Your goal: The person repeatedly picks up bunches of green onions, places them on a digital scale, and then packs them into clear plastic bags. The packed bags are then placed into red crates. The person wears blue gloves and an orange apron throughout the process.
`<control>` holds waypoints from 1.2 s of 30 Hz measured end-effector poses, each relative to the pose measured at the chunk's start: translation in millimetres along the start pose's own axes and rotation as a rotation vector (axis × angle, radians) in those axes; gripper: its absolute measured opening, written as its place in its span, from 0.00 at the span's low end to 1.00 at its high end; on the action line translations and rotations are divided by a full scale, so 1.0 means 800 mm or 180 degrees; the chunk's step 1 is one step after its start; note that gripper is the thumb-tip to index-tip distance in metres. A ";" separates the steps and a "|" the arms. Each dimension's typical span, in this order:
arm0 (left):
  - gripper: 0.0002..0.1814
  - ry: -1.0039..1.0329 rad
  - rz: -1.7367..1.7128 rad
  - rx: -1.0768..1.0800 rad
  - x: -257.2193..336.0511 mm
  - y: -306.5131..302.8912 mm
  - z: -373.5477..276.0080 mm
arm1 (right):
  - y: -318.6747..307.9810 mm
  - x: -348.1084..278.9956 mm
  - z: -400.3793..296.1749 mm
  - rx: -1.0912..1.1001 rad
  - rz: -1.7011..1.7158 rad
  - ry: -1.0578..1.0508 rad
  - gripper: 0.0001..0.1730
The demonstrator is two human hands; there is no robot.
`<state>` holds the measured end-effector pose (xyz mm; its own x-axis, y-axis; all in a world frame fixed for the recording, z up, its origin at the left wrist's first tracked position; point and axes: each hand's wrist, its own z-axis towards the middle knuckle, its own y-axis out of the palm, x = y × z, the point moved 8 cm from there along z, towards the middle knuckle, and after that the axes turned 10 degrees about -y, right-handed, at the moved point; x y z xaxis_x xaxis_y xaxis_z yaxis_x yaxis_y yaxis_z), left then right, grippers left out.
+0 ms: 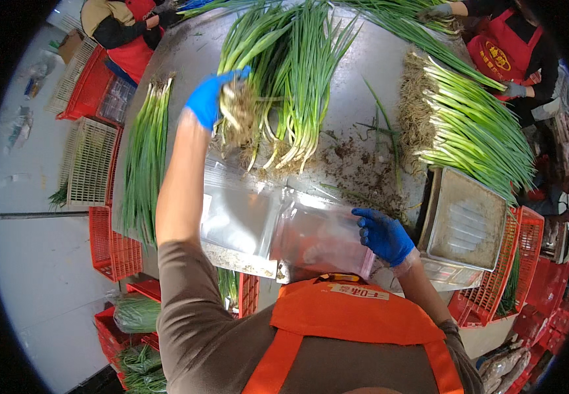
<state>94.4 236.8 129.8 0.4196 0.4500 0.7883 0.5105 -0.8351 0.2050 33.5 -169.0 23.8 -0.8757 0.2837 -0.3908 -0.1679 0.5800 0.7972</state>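
My left hand, in a blue glove, grips a bunch of green onions near its root end. The roots point toward me and blur slightly, while the leaves stretch away across the metal table. Beside that bunch lies a loose pile of green onions with white stems and roots on my side. My right hand, also gloved in blue, holds nothing and has its fingers apart. It hovers by the right edge of a stack of clear plastic bags. Another set of clear bags lies left of it.
A large heap of green onions covers the table's right side, behind a metal scale. A smaller row lies at left. Soil and root scraps litter the middle. Red crates flank the table. Two co-workers stand across it.
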 end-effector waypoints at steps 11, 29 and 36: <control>0.20 -0.0590 -0.0630 -0.0448 -0.210 0.039 -0.115 | 0.023 0.060 0.049 -0.0956 -0.0603 0.0660 0.29; 0.21 0.1014 0.4476 0.2354 -0.370 0.072 -0.505 | 0.140 -0.026 0.059 -0.2695 0.0868 -0.0909 0.50; 0.38 0.1808 0.5078 0.2088 -0.329 0.147 -0.402 | 0.059 -0.219 -0.092 -0.2266 0.0609 -0.2369 0.66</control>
<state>-197.5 -82.1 133.0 0.5411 -0.8364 0.0871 0.1586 -0.0002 -0.9873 146.0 -247.8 163.6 -0.4566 0.8617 -0.2215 -0.4951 -0.0392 0.8680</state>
